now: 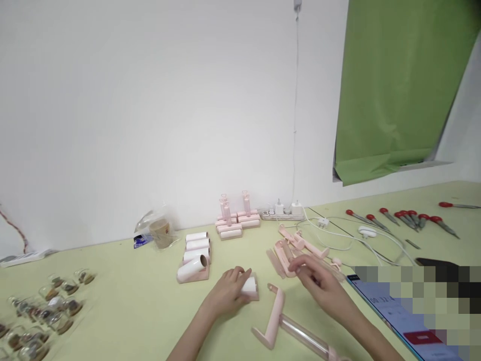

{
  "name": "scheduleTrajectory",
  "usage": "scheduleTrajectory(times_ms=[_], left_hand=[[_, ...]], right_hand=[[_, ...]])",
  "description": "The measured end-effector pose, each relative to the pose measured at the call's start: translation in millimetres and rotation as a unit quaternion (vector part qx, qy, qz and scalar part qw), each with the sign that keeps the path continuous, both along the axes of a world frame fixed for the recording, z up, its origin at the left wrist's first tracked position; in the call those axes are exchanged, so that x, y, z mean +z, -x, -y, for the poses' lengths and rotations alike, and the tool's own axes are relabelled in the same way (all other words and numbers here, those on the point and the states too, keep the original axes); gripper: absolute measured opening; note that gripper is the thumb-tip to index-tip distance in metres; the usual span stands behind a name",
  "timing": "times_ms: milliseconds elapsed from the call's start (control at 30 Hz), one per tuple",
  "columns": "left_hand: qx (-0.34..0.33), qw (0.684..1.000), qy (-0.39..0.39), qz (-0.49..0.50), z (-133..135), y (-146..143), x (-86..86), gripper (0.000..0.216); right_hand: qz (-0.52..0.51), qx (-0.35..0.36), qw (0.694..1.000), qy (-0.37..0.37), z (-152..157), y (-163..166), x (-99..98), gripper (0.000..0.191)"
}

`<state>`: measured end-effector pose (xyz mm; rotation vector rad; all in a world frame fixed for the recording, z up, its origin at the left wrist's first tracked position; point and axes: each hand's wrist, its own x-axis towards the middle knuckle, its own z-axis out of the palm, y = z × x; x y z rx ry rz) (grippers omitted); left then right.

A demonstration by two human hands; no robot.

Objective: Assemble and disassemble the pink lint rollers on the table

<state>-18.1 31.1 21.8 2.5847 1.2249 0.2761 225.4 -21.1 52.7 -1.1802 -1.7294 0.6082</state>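
Observation:
My left hand [228, 291] curls around a white lint roll in a pink holder [250, 287] on the pale green table [131, 311]. My right hand [319, 285] hovers just right of it, blurred by motion, fingers bent over a clear cover piece near several loose pink roller parts [287, 250]. A pink handle with a clear tube [285, 328] lies in front of both hands. Several white rolls in a pink tray [195, 255] sit to the left.
Finished pink rollers [236, 218] stand at the wall beside a power strip [281, 213] with white cables. Red-handled screwdrivers [402, 218] lie at the right. Small glass domes [45, 306] crowd the left. A phone [398, 316] lies at the lower right.

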Motion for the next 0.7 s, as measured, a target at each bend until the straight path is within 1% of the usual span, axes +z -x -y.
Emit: scheduleTrajectory(times_ms=[33,100,167,233,300,367,400,467,533,567,600,633,667,700], left_hand=[[0.01,1.0,0.002,0.007,5.7,6.7,-1.4,0.065],[0.032,0.999,0.0,0.023,18.2,27.0,-4.5,0.06],[0.059,0.998,-0.032,0.017,28.4,54.9,-10.2,0.049],[0.13,0.989,-0.072,-0.007,32.4,85.4,-19.4,0.043],[0.213,0.972,-0.096,-0.018,29.2,112.0,-30.3,0.04],[0.233,0.967,-0.1,-0.011,20.9,128.9,-38.9,0.042],[0.235,0.966,-0.107,-0.003,16.3,132.3,-40.9,0.043],[0.247,0.957,-0.15,0.022,9.5,127.1,-39.4,0.051],[0.275,0.937,-0.199,0.077,8.6,105.7,-31.1,0.061],[0.282,0.931,-0.201,0.116,10.8,89.9,-25.3,0.063],[0.274,0.932,-0.17,0.163,14.2,71.7,-19.1,0.059],[0.249,0.94,-0.095,0.213,18.7,52.2,-13.1,0.052],[0.213,0.945,0.017,0.248,23.5,32.6,-7.8,0.049],[0.156,0.94,0.146,0.266,28.2,14.4,-3.5,0.048]], right_hand=[[0.086,0.005,0.996,0.009,2.5,-2.1,-3.3,0.015],[0.235,0.019,0.972,0.021,7.9,-5.2,-13.8,0.02],[0.333,0.026,0.942,0.028,12.8,-6.3,-27.7,0.023],[0.376,0.028,0.926,0.034,16.2,-5.0,-41.6,0.02],[0.387,0.032,0.921,0.038,17.6,-1.7,-52.3,0.021],[0.397,0.038,0.916,0.041,17.0,2.5,-58.3,0.024],[0.406,0.041,0.912,0.043,16.2,4.5,-59.5,0.021],[0.423,0.04,0.905,0.034,13.8,8.2,-58.8,0.011],[0.43,0.028,0.902,0.008,11.0,12.4,-54.1,0.007],[0.429,0.024,0.903,-0.007,9.5,15.1,-50.4,0.006],[0.427,0.024,0.904,-0.023,7.9,18.4,-46.1,0.007],[0.424,0.031,0.904,-0.039,6.2,22.3,-41.4,0.009],[0.421,0.042,0.904,-0.055,4.5,26.7,-36.8,0.011],[0.419,0.055,0.904,-0.07,2.8,31.3,-32.6,0.013]])
